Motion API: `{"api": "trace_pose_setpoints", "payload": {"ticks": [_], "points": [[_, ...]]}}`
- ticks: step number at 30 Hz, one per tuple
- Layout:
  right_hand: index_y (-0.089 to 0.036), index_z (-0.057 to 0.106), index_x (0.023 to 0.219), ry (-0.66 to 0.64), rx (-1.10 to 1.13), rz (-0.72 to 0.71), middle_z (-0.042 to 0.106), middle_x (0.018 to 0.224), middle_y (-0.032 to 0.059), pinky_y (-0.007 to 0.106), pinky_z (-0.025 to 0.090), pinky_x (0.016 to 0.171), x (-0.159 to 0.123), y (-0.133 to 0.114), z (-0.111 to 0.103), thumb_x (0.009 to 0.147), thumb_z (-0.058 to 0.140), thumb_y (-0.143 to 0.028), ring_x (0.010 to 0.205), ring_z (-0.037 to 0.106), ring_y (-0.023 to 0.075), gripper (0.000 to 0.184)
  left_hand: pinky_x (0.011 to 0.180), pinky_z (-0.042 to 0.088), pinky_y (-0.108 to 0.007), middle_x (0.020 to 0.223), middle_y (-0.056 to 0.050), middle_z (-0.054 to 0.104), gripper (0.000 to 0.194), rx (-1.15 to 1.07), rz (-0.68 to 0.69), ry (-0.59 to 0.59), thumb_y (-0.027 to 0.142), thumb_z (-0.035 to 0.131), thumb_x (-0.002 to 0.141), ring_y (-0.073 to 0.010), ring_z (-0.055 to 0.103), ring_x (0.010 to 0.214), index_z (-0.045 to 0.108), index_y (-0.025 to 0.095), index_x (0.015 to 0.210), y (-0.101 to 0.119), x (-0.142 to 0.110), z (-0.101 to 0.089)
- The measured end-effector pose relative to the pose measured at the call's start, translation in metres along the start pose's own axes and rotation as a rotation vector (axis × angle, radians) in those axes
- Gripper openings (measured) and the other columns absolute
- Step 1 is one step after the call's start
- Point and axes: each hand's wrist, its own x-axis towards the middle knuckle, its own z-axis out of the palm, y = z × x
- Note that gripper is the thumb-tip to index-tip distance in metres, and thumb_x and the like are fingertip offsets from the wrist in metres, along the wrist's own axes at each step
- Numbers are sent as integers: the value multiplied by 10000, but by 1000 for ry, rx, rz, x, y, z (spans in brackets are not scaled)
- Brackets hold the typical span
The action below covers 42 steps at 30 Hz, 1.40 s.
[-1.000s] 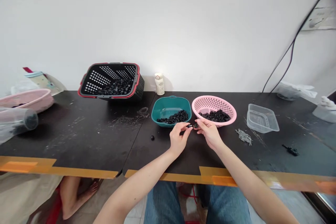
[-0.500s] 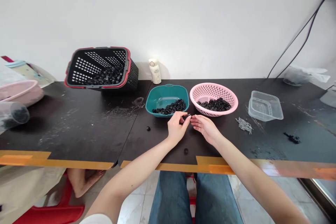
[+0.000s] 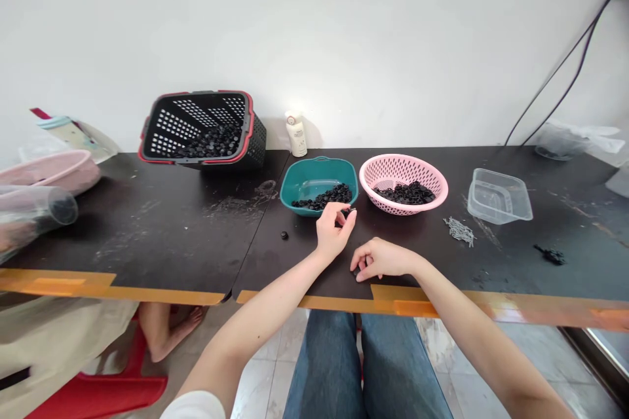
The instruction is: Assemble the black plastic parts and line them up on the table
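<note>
My left hand (image 3: 333,233) is raised at the near edge of the teal tub (image 3: 319,172). Between its thumb and fingers is a small black part (image 3: 348,211), mostly covered. Lower and to the right, my right hand (image 3: 382,258) has its thumb and fingertips closed round a small black round piece (image 3: 356,271) at the tabletop. Small black pieces (image 3: 330,197) lie heaped in the tub. The pink basket (image 3: 403,209) to its right holds more black parts (image 3: 409,192). A single black round piece (image 3: 284,235) rests left of my left hand.
A black basket with red trim (image 3: 255,137) lies tipped, with black pieces inside. Right of the pink basket are grey pins (image 3: 460,231), a clear container (image 3: 498,198) and a black cluster (image 3: 550,255). A white bottle (image 3: 296,135) stands by the wall. Another person's leg (image 3: 160,330) shows lower left.
My right hand has left my left hand and come down toward the table's front edge, closing on the round piece there. My left hand keeps its part. The view has shifted slightly.
</note>
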Motion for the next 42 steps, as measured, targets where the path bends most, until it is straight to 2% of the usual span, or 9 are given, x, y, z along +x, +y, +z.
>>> {"api": "trace_pose_setpoints", "payload": {"ticks": [3,5,7,10,14,21,31,38,42], "points": [[-168,707,851,271,200,17,636,622,-12,200,483,438,8,-1,-3,646,759,-323,466,556,90,262,624,428,-230,819,-8,577,163,-9,4,0,314,571,845,-78,494,570,596,193,950,1,0,0],[-161,682,894,442,417,11,654,675,-1,212,521,510,12,-5,-9,671,751,-331,525,590,94,288,628,431,-228,851,-14,578,165,-12,18,18,307,564,852,-76,499,579,590,191,967,1,0,0],[-175,667,939,537,670,2,675,736,9,208,537,571,15,-8,-15,713,727,-333,579,617,91,282,632,435,-226,897,-23,582,166,-12,30,29,298,559,858,-71,496,578,583,191,984,1,0,0],[-215,663,983,563,947,-10,702,822,9,186,540,619,15,-8,-21,760,694,-323,638,639,80,249,632,437,-226,921,-27,588,170,-18,30,22,298,575,854,-68,490,570,580,192,987,0,-1,0],[-236,675,942,511,1147,-10,707,872,1,177,534,586,15,-5,-21,783,673,-347,676,642,86,194,622,441,-225,865,-17,597,155,-41,25,-21,296,600,840,-82,505,590,586,194,957,0,-3,1],[-219,698,944,443,1230,-18,671,757,-13,155,527,594,19,-3,-16,773,687,-243,647,607,71,173,707,465,-285,823,-32,648,128,14,84,-66,303,627,824,-136,550,676,639,199,898,6,-2,-1],[-187,701,945,423,1287,-63,668,736,-18,102,508,597,18,-4,-16,731,736,-194,643,600,44,217,636,481,-252,815,-29,664,151,43,174,-60,287,642,821,-115,556,655,667,181,925,5,-3,2],[-194,721,911,489,1238,-47,673,737,-22,109,493,600,20,-3,-15,682,779,-191,638,583,37,236,630,491,-245,815,-31,667,138,61,206,-53,261,656,813,-125,587,717,671,177,921,4,-3,3],[-191,734,914,579,1087,-37,675,738,-16,136,468,590,21,1,-16,666,787,-223,614,551,38,255,650,494,-252,800,-30,669,135,94,224,-59,264,655,814,-127,592,717,673,172,911,-1,-3,3]]}}
